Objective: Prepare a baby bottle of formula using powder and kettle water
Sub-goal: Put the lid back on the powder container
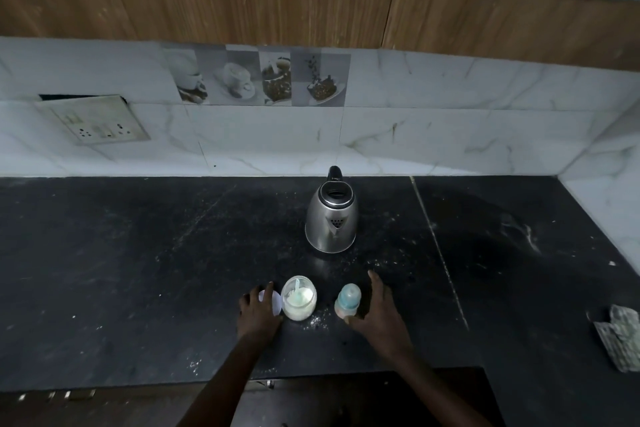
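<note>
A small clear jar of white powder (298, 302) stands open on the black counter, a pale scoop sticking up inside it. Its whitish lid (275, 302) is at the jar's left, under the fingers of my left hand (258, 314). To the right stands a baby bottle (348, 300) with a blue cap. My right hand (379, 312) is spread just right of the bottle, thumb near its base, fingers apart and not around it. A steel kettle (331, 218) with a black lid and handle stands farther back.
Spilled powder (317, 321) dots the black counter (138, 270) between jar and bottle. Foil pill strips (621, 336) lie at the right edge. A marble backsplash with a switch plate (97, 123) rises behind; a side wall closes the right.
</note>
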